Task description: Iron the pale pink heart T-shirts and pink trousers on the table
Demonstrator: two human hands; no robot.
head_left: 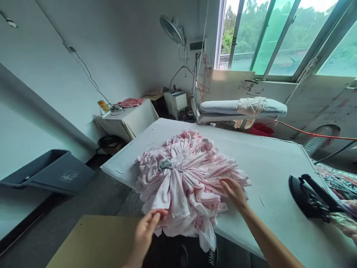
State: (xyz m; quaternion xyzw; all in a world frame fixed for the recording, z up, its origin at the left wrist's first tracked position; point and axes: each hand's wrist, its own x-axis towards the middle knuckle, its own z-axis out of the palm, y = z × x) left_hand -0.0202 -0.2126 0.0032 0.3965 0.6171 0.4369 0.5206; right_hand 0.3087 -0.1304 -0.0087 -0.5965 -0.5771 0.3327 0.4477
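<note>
A large bundle of pale pink cloth pieces (pixel 192 186) is gathered and tied at its middle with a grey strip (pixel 166 165). It lies on a white padded table (pixel 267 160), and its near folds hang over the table's front edge. My left hand (pixel 149 227) is closed, pinching the edge of one flap at the bundle's near left side. At the right side of the bundle, my right hand (pixel 235 191) rests on the folds with its fingers stretched out. Its fingertips lie against the cloth, and part of the fingers is hard to see.
A black iron (pixel 309 197) stands at the table's right side. Behind the table is a narrow ironing board (pixel 223 107) with a cloth on it. A grey bin (pixel 61 171) and a brown board (pixel 95 242) are at the left. An orange hose (pixel 312 134) runs along the back right.
</note>
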